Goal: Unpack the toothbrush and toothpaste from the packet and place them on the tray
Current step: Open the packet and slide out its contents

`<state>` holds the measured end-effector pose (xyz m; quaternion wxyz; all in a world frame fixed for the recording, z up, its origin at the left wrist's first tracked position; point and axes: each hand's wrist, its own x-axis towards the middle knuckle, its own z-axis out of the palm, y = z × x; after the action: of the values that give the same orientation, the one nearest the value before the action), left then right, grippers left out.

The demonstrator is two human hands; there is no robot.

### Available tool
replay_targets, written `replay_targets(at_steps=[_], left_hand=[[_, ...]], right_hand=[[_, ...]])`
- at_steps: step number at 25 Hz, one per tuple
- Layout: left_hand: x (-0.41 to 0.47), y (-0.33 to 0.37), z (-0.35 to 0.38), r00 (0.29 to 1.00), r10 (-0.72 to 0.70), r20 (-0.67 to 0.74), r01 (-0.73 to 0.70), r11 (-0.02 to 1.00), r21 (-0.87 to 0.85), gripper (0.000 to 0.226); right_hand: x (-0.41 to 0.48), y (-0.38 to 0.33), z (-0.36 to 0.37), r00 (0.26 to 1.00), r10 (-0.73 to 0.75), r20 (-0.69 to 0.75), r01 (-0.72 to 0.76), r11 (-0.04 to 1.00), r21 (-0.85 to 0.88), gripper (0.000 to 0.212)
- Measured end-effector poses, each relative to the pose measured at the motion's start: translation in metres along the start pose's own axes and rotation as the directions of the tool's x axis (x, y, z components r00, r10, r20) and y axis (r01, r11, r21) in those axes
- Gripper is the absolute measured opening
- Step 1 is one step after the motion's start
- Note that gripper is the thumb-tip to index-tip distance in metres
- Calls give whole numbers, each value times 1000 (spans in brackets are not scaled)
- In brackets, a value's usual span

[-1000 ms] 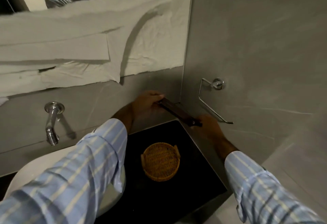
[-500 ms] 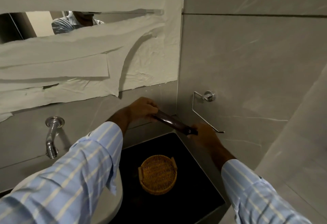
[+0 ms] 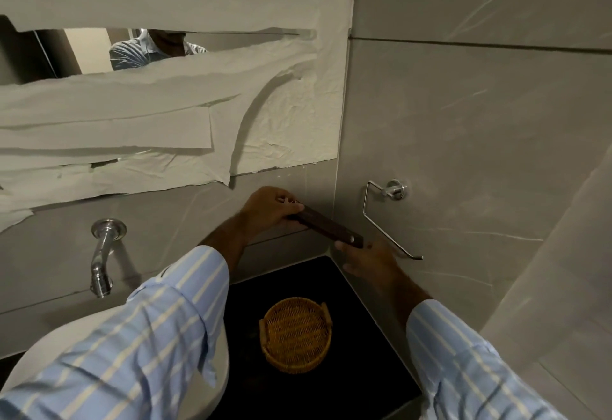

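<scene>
2 hands grip my dark packet (image 3: 331,228): left hand (image 3: 270,209) at its far end, right hand (image 3: 367,259) near; opening it next, wicker tray (image 3: 295,333) waits below.

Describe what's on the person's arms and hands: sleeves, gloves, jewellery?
Both arms wear long shirt sleeves, light blue with paler vertical stripes: left sleeve, right sleeve. The cuffs end short of the wrists. The left hand and right hand are bare: no gloves, and no watch or rings visible.

Both arms wear light-blue sleeves (image 3: 139,330) with pale stripes, cuffs loose.
</scene>
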<state>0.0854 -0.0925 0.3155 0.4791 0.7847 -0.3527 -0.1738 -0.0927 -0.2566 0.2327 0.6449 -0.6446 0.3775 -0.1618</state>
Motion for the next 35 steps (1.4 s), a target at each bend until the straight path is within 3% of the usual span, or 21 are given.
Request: replay_targets(at_steps=[1, 3, 5, 7, 9, 10, 11, 13, 14, 16, 17, 18, 19, 21, 23, 25, 28, 31, 35], left_hand=[[-2, -2, 1, 999, -6, -33, 5, 999, -37, 32], [-12, 1, 4, 999, -31, -44, 23, 984, -176, 30], [-18, 2, 11, 997, -72, 15, 73, 938, -338, 26], [-26, 5, 13, 990, -97, 98, 134, 840, -526, 24], [-28, 0, 10, 980, -131, 151, 199, 677, -709, 23], [-29, -3, 8, 979, -147, 139, 202, 653, -730, 21], [-28, -9, 8, 982, -173, 71, 176, 721, -670, 17], [-27, -22, 13, 973, -180, -142, 111, 913, -393, 7], [-27, -28, 17, 958, -155, -242, 89, 961, -263, 8], [-24, -34, 28, 924, -139, -356, 96, 986, -135, 10], [-23, -38, 35, 922, -177, -345, 114, 974, -195, 11], [-21, -41, 41, 925, -245, -292, 131, 924, -359, 18], [-22, -42, 47, 924, -322, -206, 154, 805, -572, 25], [-30, -40, 56, 914, -405, -14, 184, 446, -876, 24], [-36, -42, 62, 920, -384, 76, 171, 221, -960, 18], [-41, -41, 66, 939, -326, 108, 157, 129, -979, 20], [-45, -35, 71, 951, -283, 122, 158, 107, -982, 20], [-46, -34, 74, 966, -241, 93, 139, 180, -974, 16], [-50, -32, 75, 968, -245, 61, 138, 315, -939, 19]], right_hand=[[-4, -5, 10, 985, 91, 149, -135, 939, 317, 38], [-7, -14, 27, 942, 106, 319, -298, 702, 647, 39], [-5, -24, 41, 948, 38, 315, -278, 579, 766, 23], [-5, -31, 47, 963, 5, 270, -228, 548, 804, 12], [-5, -35, 45, 968, -4, 251, -208, 544, 813, 10], [-5, -36, 43, 969, -6, 248, -204, 549, 811, 11], [-4, -37, 42, 968, -7, 251, -205, 556, 806, 12], [-7, -41, 44, 967, -6, 253, -203, 579, 790, 11], [-7, -42, 46, 970, -8, 244, -191, 599, 778, 9], [-8, -47, 49, 978, -38, 204, -128, 663, 737, 6], [-8, -49, 51, 982, -66, 175, -79, 702, 708, 5], [-9, -53, 51, 984, -105, 144, -18, 746, 665, 10], [-8, -57, 50, 984, -143, 110, 49, 798, 600, 20], [-9, -69, 46, 975, -217, 44, 184, 907, 378, 30], [-8, -80, 42, 952, -307, 4, 304, 947, 106, 31], [-4, -89, 40, 928, -372, -10, 371, 927, -52, 31], [3, -93, 37, 932, -362, -16, 362, 932, -22, 25], [5, -90, 31, 938, -345, -8, 345, 937, 58, 15], [4, -84, 28, 951, -310, -4, 309, 946, 102, 31]])
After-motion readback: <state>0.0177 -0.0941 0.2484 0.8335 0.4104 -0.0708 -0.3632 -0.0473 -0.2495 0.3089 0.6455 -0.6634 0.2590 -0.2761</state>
